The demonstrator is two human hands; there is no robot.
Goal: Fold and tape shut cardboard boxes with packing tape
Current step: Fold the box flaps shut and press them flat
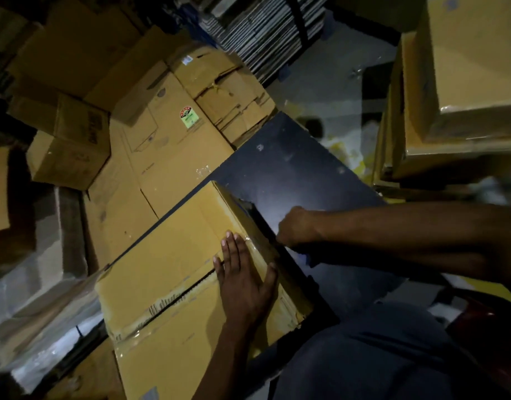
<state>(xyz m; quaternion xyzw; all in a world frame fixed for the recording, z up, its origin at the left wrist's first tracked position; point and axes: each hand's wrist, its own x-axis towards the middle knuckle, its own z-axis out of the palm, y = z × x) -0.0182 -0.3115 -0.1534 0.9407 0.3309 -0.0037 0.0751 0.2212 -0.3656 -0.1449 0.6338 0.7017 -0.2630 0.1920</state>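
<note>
Left hand (pixel 242 281) presses flat on the stiff, light box (pixel 173 272); right hand (pixel 296 226) curls at its edge, contents unclear.

The room is dim, lit mainly where a dull sheen falls on the dark table (pixel 280 174), which runs diagonally through the middle of the view. Left of the table, brown cartons (pixel 167 131) lie heaped against each other, one bearing a round red-and-green sticker (pixel 187 114). Beyond the table's far corner stands a strapped bundle of flattened cardboard sheets (pixel 260 30). Right of the table rises a stack of closed cartons (pixel 462 90). Between that stack and the table, grey floor (pixel 335 82) shows, with pale yellow scraps (pixel 349 151).
</note>
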